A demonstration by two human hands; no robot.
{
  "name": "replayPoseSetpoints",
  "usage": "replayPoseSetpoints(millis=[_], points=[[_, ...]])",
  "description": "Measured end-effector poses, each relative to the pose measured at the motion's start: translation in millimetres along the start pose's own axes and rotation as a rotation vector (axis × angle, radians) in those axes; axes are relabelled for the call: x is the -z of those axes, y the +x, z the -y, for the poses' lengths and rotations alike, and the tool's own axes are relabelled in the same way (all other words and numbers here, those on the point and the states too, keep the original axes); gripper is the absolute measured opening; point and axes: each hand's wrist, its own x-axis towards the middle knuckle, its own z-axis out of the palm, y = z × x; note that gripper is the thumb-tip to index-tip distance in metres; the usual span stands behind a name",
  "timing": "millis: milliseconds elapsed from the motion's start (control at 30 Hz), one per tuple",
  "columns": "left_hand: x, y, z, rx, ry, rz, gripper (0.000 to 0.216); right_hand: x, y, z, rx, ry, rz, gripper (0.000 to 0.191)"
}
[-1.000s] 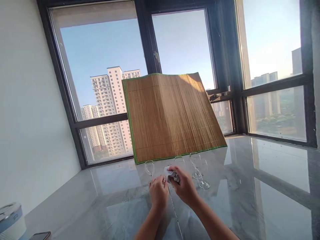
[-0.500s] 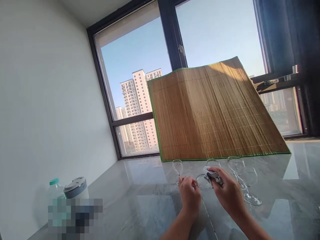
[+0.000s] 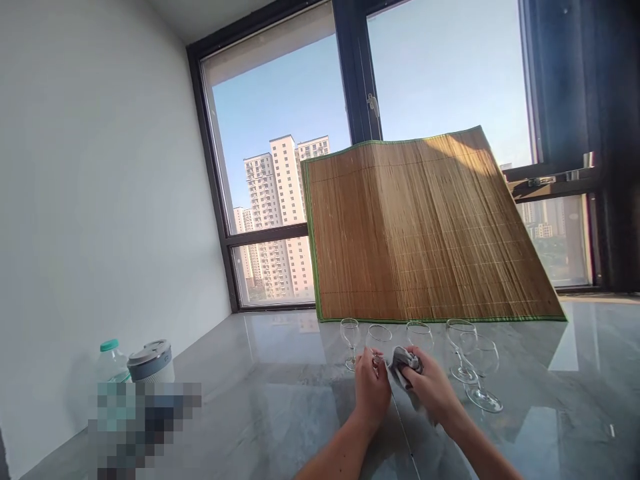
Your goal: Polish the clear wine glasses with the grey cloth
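Note:
My left hand point(image 3: 373, 387) is closed around the lower part of a clear wine glass point(image 3: 380, 333). The bowl stands roughly upright above my fingers, which hide much of the stem. Just to the right, my right hand point(image 3: 427, 387) grips a bunched grey cloth point(image 3: 403, 363). A small gap seems to separate the cloth from the held glass. Another wine glass point(image 3: 350, 331) stands left of my left hand. Behind my right hand rises a wine glass point(image 3: 419, 331), its lower part hidden. Two more, a farther glass point(image 3: 461, 337) and a nearer glass point(image 3: 484, 365), overlap on the right.
The glossy grey tabletop point(image 3: 260, 413) has a thin dark seam running toward me. A bamboo mat point(image 3: 430, 233) with green edging leans against the window behind the glasses. At left stand a bottle with a teal cap point(image 3: 109, 345) and a lidded cup point(image 3: 150, 363), partly blurred out.
The held wine glass has tipped from leaning right, against the cloth, to roughly upright. My right hand has moved slightly left and down with the cloth. The view has shifted a little.

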Motion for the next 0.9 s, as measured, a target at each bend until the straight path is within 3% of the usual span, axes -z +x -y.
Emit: replayPoseSetpoints(millis=[233, 333, 467, 667, 900], points=[[-5.2, 0.9, 8.6, 0.101, -0.001, 0.008, 0.02, 1.3, -7.9, 11.4, -0.209, 0.482, 0.103, 0.038], [-3.3, -0.2, 4.3, 0.1, 0.058, 0.06, 0.019, 2.8, -8.1, 16.8, -0.165, 0.542, 0.07, 0.037], [-2.4, -0.8, -0.8, 0.08, 0.086, 0.091, 0.017, 3.7, -6.4, 21.9, -0.019, 0.44, -0.044, 0.028], [-1.5, 1.1, 0.5, 0.028, 0.212, 0.038, 0.021, 0.9, -9.7, 18.4, 0.221, 0.129, -0.096, 0.02], [-2.6, 0.9, 5.0, -0.062, 0.225, 0.092, 0.019, 0.3, -7.8, 8.7, 0.317, -0.143, -0.184, 0.023]])
